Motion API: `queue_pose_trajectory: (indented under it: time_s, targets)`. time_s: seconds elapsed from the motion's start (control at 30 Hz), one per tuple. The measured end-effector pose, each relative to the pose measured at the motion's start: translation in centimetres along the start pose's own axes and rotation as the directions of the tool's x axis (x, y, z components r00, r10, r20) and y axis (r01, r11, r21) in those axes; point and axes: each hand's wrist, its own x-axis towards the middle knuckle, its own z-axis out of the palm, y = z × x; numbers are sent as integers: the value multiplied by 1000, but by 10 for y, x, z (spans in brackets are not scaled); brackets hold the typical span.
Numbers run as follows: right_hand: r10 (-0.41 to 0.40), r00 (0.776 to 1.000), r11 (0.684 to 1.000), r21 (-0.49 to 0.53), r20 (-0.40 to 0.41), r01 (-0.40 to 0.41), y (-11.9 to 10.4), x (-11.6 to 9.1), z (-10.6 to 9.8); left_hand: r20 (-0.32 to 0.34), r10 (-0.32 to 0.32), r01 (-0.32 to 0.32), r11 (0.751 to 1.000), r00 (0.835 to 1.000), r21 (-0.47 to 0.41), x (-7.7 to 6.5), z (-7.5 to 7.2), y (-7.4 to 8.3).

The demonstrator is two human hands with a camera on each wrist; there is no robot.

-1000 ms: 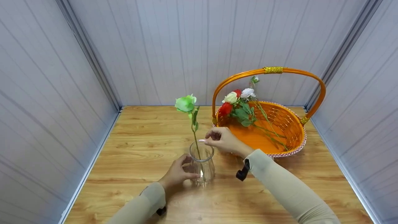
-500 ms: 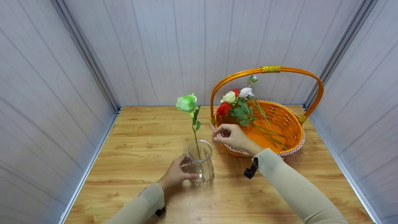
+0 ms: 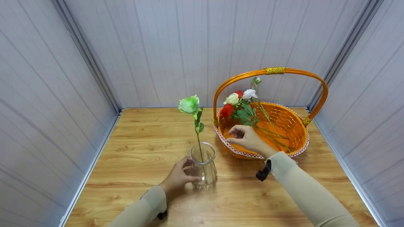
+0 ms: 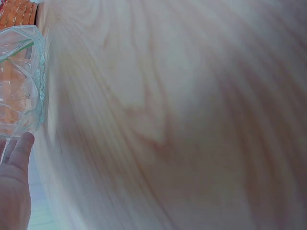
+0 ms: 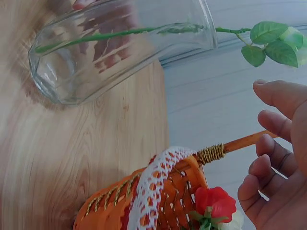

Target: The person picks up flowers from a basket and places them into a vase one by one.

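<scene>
A clear glass vase [image 3: 210, 171] stands upright on the table, with one green artificial rose [image 3: 189, 104] leaning in it and its stem reaching down inside. My left hand [image 3: 178, 176] holds the vase low on its left side, thumb in front and fingers behind. Over the near left rim of an orange wicker basket [image 3: 303, 151] hovers my right hand [image 3: 247, 138], fingers loosely bent, with nothing in it. Inside the basket lie red, cream and white artificial flowers, among them a red rose [image 3: 227, 110] and a white flower [image 3: 250, 94]. The right wrist view shows the rose stem through the glass.
The basket's tall handle [image 3: 276, 71] arches above the flowers. Pale panelled walls [image 3: 164, 56] enclose the wooden table [image 3: 142, 142] at the back and both sides. The basket sits at the table's back right, just right of the vase.
My right hand has moved away from the vase's mouth, rightward to above the basket's rim. The left hand, the vase and the green rose have stayed in place.
</scene>
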Motion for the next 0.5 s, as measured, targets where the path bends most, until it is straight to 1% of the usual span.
queue_pose_trajectory:
  time_s: [0.23, 0.37, 0.5]
  targets:
    - [30, 1000, 1000, -2, 0, -30, 9, -6, -16, -1, 6, -6, 1000, 1000, 3, 1, 0, 1]
    - [53, 999, 999, -11, -4, -53, 15, -11, -24, -6, 24, -23, 999, 1000, 33, 1, 0, 0]
    - [77, 997, 996, -34, -5, -77, 20, -17, -30, 0, 11, -11, 1000, 1000, 27, 0, -1, 1]
